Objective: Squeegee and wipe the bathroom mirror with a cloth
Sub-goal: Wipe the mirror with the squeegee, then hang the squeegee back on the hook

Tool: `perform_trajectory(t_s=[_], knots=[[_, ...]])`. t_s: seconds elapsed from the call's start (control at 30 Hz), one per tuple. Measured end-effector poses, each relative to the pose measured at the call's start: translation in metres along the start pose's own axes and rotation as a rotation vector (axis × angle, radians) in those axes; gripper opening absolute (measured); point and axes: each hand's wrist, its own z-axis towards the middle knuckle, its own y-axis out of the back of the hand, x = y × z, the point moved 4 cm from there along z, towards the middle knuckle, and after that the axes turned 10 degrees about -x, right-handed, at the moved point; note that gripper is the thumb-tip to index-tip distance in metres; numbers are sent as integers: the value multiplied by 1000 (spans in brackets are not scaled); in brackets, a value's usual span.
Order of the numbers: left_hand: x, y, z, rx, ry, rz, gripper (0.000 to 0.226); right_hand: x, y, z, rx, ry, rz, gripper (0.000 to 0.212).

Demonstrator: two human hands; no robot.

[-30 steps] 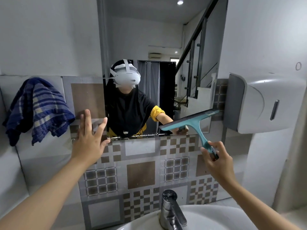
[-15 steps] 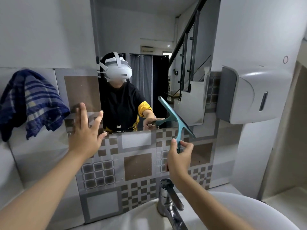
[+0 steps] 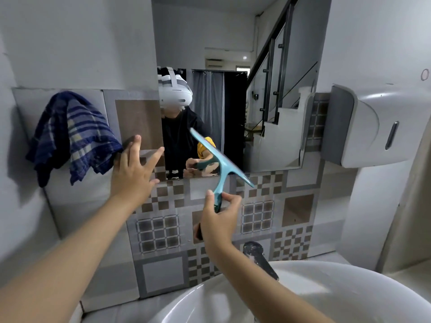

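In the head view, the right hand (image 3: pixel 218 214) is pinching the handle of the teal squeegee (image 3: pixel 221 167) between thumb and curled fingers. The tool is tilting, its blade running diagonally from upper left to lower right across the bottom edge of the mirror (image 3: pixel 233 101). Whether the rubber edge is actually touching the glass cannot be told from here; it is hanging just in front of the lower part of the pane.

The left hand (image 3: pixel 135 170) is reaching out with straight, spread fingers and holding nothing. It is sitting against or just off the patterned wall tiles (image 3: pixel 163 231), between the mirror's left edge and the blue checked cloth (image 3: pixel 70 138). The cloth is hanging on the wall to the left of the mirror, its lower corner just beside the left fingertips, and no hand is gripping it.

As a judgement, the squeegee stage is winding down or between strokes, since the blade is sitting at the very bottom of the glass. No streaks or water are showing clearly on the mirror, so how much is cleaned cannot be read. The cloth wipe is looking not yet begun.

Below, a tap (image 3: pixel 258 257) is standing over a white sink (image 3: pixel 326 294), and a paper dispenser (image 3: pixel 373 127) is hanging to the right.
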Motion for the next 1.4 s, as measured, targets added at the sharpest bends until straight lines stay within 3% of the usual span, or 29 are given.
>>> perform_trajectory(t_s=[0.33, 0.47, 0.93, 1.07, 1.23, 1.4], knots=[[25, -1, -4, 12, -121, 13, 94, -29, -18, -18, -21, 131, -62, 20], [27, -4, -5, -3, -144, -1, 95, -43, -8, -14, -30, 215, -193, 22], [21, 4, -6, 21, -126, 7, 92, -54, 36, -22, 42, 316, -392, 20], [11, 15, -9, 64, -34, -177, 81, -40, 47, -24, 87, 332, -418, 16], [-25, 50, -33, 65, 110, -691, 55, -13, 63, -33, 238, 331, -459, 19], [-58, 68, -49, 395, 141, -1014, 25, 25, 62, -31, 473, 257, -600, 36]])
